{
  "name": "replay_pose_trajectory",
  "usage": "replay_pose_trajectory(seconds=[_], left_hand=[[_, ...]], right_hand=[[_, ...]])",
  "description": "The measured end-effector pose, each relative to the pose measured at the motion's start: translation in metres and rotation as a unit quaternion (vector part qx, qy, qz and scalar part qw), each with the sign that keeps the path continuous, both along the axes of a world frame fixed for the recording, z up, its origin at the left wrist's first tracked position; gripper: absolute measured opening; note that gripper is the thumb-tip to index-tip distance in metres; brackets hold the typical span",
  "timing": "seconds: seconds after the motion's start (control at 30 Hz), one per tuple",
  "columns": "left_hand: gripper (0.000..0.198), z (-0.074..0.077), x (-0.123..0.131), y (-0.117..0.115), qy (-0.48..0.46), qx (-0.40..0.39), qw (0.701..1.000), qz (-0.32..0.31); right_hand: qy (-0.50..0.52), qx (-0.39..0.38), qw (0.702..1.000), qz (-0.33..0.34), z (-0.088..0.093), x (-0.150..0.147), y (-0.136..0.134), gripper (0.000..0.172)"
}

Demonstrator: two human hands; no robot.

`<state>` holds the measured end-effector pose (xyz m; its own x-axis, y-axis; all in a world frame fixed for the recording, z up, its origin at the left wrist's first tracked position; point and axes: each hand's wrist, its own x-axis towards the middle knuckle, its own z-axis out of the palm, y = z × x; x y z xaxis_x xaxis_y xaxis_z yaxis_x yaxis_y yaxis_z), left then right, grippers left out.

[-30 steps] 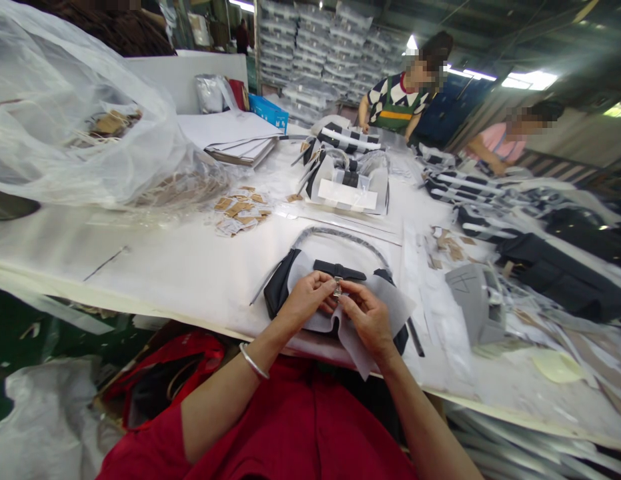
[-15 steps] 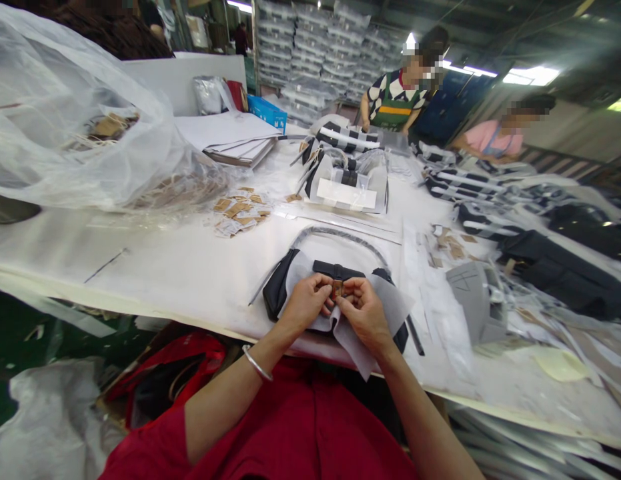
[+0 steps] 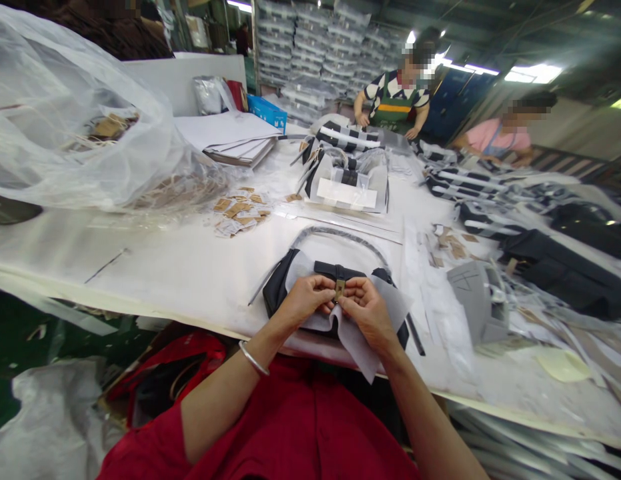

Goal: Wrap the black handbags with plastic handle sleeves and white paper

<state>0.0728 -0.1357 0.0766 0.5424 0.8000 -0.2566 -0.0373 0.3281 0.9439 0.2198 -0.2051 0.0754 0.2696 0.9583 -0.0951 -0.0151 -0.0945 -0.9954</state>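
Note:
A black handbag lies in front of me near the table's front edge, its wrapped handle arched away from me. Pale tissue-like sheeting drapes over its front. At the middle, a black strap carries a small gold-coloured metal clasp. My left hand pinches the clasp's left side between thumb and fingers. From the right, my right hand grips the same clasp, thumb at its lower edge. Fingertips hide part of the clasp and strap.
A pile of brown tags lies beyond the bag to the left. A big clear plastic bag stands at far left. Another handbag sits further back. Black bags crowd the right side. Two co-workers stand across the table.
Both hands stay at the clasp, shifting only slightly; its face now looks plain gold, where it showed a reddish tint before. The co-worker in the green apron has moved their arms.

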Motion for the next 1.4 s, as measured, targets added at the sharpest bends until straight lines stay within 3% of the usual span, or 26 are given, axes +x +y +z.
replay_pose_trajectory(seconds=[0.23, 0.47, 0.67, 1.4], left_hand=[[0.01, 0.002, 0.003, -0.001, 0.027, 0.013, 1.0, 0.008], [0.016, 0.004, 0.004, -0.002, 0.045, 0.035, 0.998, 0.003], [0.018, 0.002, 0.003, 0.003, 0.042, 0.025, 0.998, -0.041], [0.021, 0.001, 0.002, 0.0, 0.003, 0.037, 0.996, -0.08]], right_hand=[[0.008, -0.013, 1.0, 0.014, 0.001, 0.001, -0.001, 0.039], [-0.019, -0.019, 1.0, 0.007, 0.004, 0.001, -0.002, 0.029], [-0.032, -0.032, 0.999, 0.026, 0.004, 0.003, -0.002, 0.033], [0.072, -0.077, 0.994, 0.021, -0.001, 0.015, 0.004, 0.035]])
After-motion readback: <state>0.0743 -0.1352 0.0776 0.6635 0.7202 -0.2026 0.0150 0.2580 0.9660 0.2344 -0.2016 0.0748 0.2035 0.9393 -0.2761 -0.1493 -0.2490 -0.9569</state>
